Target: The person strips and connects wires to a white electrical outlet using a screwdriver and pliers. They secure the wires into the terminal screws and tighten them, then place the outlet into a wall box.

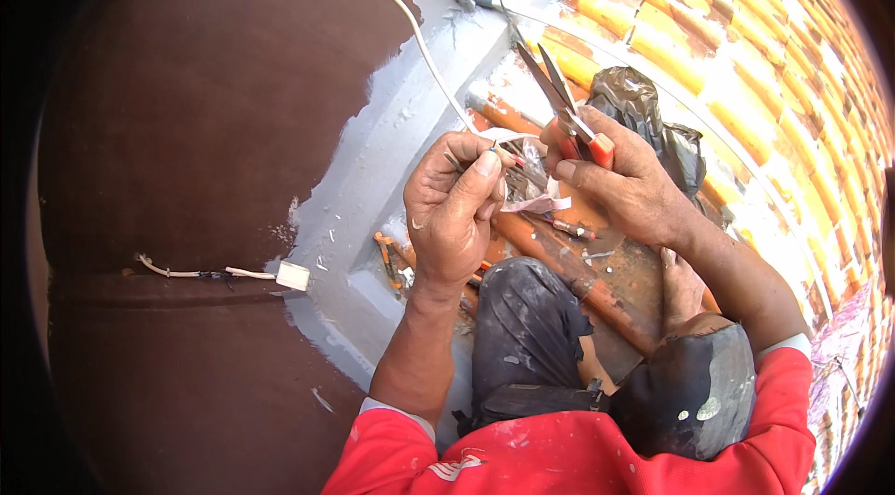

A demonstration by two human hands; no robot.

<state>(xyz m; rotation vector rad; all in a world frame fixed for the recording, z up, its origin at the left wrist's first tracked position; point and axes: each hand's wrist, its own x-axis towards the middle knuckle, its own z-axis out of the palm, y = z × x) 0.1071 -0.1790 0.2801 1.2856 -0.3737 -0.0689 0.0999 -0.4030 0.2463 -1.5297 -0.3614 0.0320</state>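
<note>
My left hand (454, 201) pinches the thin insulated wire ends of a white cable (410, 24) between thumb and fingertips. The cable runs down to it from the top of the view. Small blue and red bits show near the fingertips, too small to make out fully. To its right, my right hand (626, 180) grips scissors (559, 92) by their red-orange handles. Their blades stand slightly apart, pointing up and left, away from the wire. Between and behind my hands sits a white-rimmed container or bag (541, 199) with small items in it, partly hidden.
A black plastic bag (629, 99) lies beyond my right hand on the clay roof tiles (746, 57). An orange tool (387, 257) and a screwdriver-like tool (571, 228) rest near my knees. A brown wall (205, 122) rises at left, with a white box (293, 275) on a short cable.
</note>
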